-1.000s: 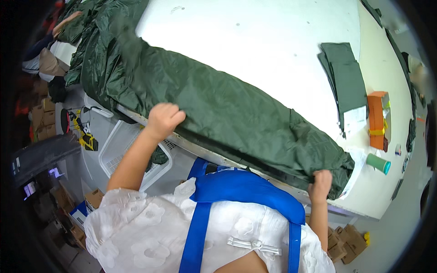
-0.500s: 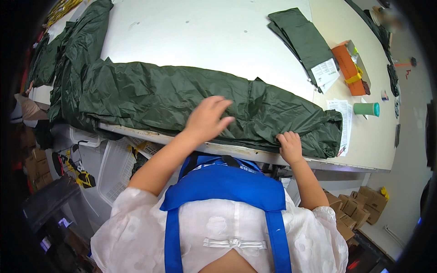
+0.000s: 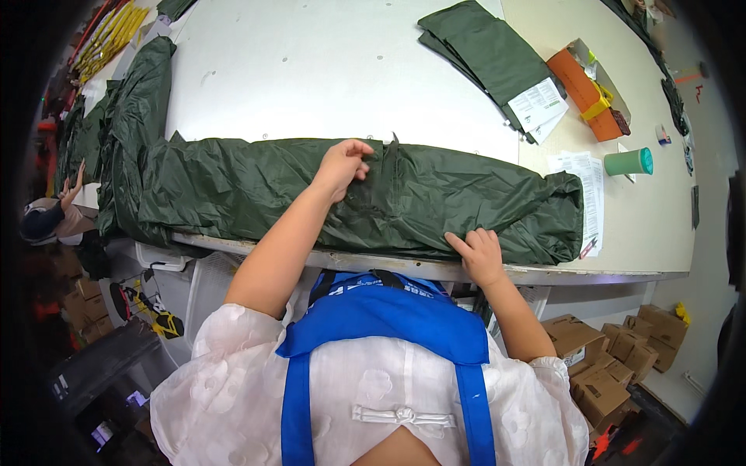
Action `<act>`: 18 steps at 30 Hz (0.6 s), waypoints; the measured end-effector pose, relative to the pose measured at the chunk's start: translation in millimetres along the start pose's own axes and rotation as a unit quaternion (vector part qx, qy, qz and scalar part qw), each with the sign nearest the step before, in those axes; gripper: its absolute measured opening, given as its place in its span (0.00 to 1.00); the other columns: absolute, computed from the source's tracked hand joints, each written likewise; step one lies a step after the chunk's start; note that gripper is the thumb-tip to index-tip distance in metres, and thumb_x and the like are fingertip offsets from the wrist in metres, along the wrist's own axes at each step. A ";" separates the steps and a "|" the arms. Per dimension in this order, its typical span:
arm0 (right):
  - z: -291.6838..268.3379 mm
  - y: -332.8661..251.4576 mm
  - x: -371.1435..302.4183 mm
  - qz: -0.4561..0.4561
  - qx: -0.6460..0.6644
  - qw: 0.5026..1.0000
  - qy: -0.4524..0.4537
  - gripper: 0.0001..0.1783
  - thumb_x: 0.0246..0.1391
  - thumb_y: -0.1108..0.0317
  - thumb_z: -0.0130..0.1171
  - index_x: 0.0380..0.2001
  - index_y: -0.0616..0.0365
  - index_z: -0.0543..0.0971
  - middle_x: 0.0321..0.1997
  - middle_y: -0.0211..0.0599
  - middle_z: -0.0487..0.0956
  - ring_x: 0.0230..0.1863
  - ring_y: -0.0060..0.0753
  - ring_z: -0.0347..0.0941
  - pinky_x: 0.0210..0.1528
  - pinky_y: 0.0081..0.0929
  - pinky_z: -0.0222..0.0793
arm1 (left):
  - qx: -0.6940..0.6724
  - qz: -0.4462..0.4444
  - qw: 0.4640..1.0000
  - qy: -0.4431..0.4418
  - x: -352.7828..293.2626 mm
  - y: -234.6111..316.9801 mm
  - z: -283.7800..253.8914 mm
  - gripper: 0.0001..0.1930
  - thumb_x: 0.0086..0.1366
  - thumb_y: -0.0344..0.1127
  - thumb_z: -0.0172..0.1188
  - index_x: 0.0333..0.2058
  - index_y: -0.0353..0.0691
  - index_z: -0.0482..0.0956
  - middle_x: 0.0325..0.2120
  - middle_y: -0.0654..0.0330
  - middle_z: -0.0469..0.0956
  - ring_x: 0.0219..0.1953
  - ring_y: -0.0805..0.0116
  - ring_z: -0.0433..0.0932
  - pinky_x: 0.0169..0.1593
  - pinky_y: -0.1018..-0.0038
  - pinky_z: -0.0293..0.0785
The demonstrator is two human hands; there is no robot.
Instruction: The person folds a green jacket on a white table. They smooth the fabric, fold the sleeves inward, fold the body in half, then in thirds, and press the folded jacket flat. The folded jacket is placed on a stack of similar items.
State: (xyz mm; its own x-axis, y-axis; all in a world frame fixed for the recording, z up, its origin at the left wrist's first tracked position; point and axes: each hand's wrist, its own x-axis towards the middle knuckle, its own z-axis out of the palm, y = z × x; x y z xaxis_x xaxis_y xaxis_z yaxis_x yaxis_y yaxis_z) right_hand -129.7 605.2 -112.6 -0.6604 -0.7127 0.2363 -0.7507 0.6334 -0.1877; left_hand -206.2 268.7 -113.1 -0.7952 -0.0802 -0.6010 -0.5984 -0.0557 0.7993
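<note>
A long piece of dark green, thin, crinkled fabric (image 3: 256, 182) lies along the near edge of the table, folded in a strip. My left hand (image 3: 340, 169) is at the strip's upper middle, fingers loosely bent and apart, with nothing visible in them. Just right of it, a short dark strap (image 3: 391, 155) crosses the fabric and sticks up past its far edge. My right hand (image 3: 479, 255) rests on the near edge of the strip toward its right end, index finger stretched out and the others lightly spread.
Folded green fabric pieces (image 3: 489, 54) with paper sheets (image 3: 538, 106) lie at the far right. Beside them are an orange box (image 3: 584, 87) and a green cylinder (image 3: 628, 162). More green fabric (image 3: 140, 116) heaps at left, near another person's hand (image 3: 74, 185). Cardboard boxes (image 3: 598, 388) stand below right.
My left hand has moved up and slightly left across the fabric. My right hand has shifted a little left and down. The fabric's middle lies flatter, and the strap now shows.
</note>
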 end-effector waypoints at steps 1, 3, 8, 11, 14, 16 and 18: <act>2.4 2.2 -1.1 -0.011 0.004 1.000 0.004 0.24 0.38 0.74 0.54 0.43 0.41 0.78 0.22 0.28 0.60 0.27 0.33 0.61 0.31 0.31 0.55 | 0.091 0.057 0.994 0.036 5.3 -2.4 1.5 0.13 0.59 0.23 0.50 0.43 0.37 0.73 0.28 0.63 0.72 0.27 0.74 0.71 0.32 0.76 0.70; 8.4 5.5 -6.5 -0.028 -0.011 1.000 -0.008 0.23 0.42 0.69 0.51 0.45 0.38 0.78 0.21 0.26 0.60 0.27 0.30 0.62 0.31 0.30 0.57 | 0.271 0.167 0.942 0.103 18.3 -2.1 4.9 0.13 0.60 0.24 0.50 0.45 0.38 0.73 0.30 0.61 0.74 0.28 0.72 0.73 0.32 0.74 0.71; 5.9 9.0 -4.4 -0.030 0.007 0.999 -0.024 0.24 0.42 0.69 0.51 0.46 0.38 0.78 0.21 0.26 0.59 0.26 0.30 0.61 0.31 0.30 0.57 | 0.556 0.194 0.803 0.086 24.4 48.5 74.8 0.13 0.57 0.27 0.53 0.43 0.39 0.75 0.31 0.51 0.77 0.28 0.60 0.75 0.32 0.66 0.72; 3.5 9.8 -5.7 -0.025 0.008 0.999 -0.026 0.25 0.42 0.69 0.51 0.47 0.38 0.78 0.21 0.27 0.59 0.27 0.30 0.61 0.31 0.30 0.56 | 0.460 0.157 0.873 0.040 51.1 53.6 62.9 0.12 0.57 0.25 0.54 0.41 0.39 0.76 0.27 0.55 0.76 0.22 0.66 0.72 0.26 0.70 0.70; -0.2 10.1 -8.9 0.001 0.015 1.000 -0.013 0.25 0.42 0.70 0.52 0.47 0.39 0.78 0.21 0.27 0.59 0.26 0.31 0.61 0.31 0.30 0.55 | 0.098 -0.022 0.993 0.059 55.1 46.8 22.6 0.09 0.57 0.24 0.55 0.37 0.39 0.78 0.25 0.59 0.76 0.19 0.71 0.68 0.24 0.73 0.67; 2.1 9.0 -8.9 0.005 0.034 0.999 -0.011 0.26 0.41 0.71 0.53 0.48 0.39 0.78 0.21 0.28 0.59 0.26 0.31 0.61 0.31 0.30 0.54 | 0.293 0.045 0.952 0.076 64.5 3.3 -0.1 0.08 0.59 0.25 0.55 0.37 0.38 0.79 0.26 0.58 0.77 0.21 0.69 0.71 0.29 0.73 0.71; 7.3 11.6 -14.4 0.010 0.048 0.999 -0.023 0.27 0.40 0.71 0.54 0.48 0.40 0.78 0.21 0.29 0.60 0.26 0.32 0.61 0.31 0.31 0.55 | 0.526 0.106 0.837 0.106 52.8 6.8 12.4 0.10 0.57 0.28 0.55 0.38 0.41 0.81 0.47 0.50 0.72 0.42 0.57 0.75 0.44 0.63 0.72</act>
State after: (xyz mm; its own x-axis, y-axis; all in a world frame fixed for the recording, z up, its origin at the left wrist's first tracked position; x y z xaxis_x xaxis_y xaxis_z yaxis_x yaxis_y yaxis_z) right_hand -129.1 620.6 -125.1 -0.6741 -0.7144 0.1876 -0.7337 0.6181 -0.2823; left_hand -253.4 276.4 -139.4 -0.9259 -0.1586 -0.3428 -0.2898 0.8804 0.3754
